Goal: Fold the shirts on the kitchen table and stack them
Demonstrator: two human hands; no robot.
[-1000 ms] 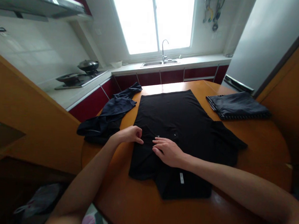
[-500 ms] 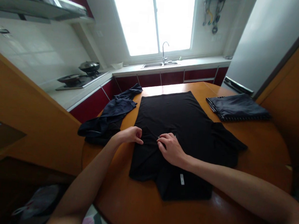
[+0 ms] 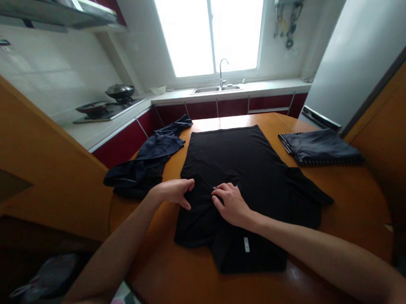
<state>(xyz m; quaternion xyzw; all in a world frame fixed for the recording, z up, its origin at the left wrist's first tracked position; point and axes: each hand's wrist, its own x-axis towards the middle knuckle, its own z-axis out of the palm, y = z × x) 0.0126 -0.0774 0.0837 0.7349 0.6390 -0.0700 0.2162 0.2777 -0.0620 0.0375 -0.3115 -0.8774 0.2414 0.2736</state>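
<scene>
A black T-shirt [image 3: 230, 153] lies spread on the wooden table, its hem toward the window and its collar end toward me. A small white label [image 3: 246, 244] shows near the collar. At the shirt's left edge is my left hand [image 3: 175, 191], thumb and fingers apart with nothing between them. My right hand [image 3: 232, 205] rests palm down on the middle of the shirt, fingers slightly bent over the cloth. Small pale marks peek out beside its fingers, too small to make out. One sleeve [image 3: 307, 186] sticks out to the right.
Rumpled dark blue clothing [image 3: 158, 144] lies along the left side of the round table [image 3: 350, 211]. A folded dark garment [image 3: 322, 147] sits at the right. Behind are a sink [image 3: 207, 90], a stove with pans [image 3: 120, 92] and a fridge [image 3: 356, 56].
The thumb of my left hand has spread away from its fingers, and that hand has come slightly nearer to me. My right hand stays in place on the shirt.
</scene>
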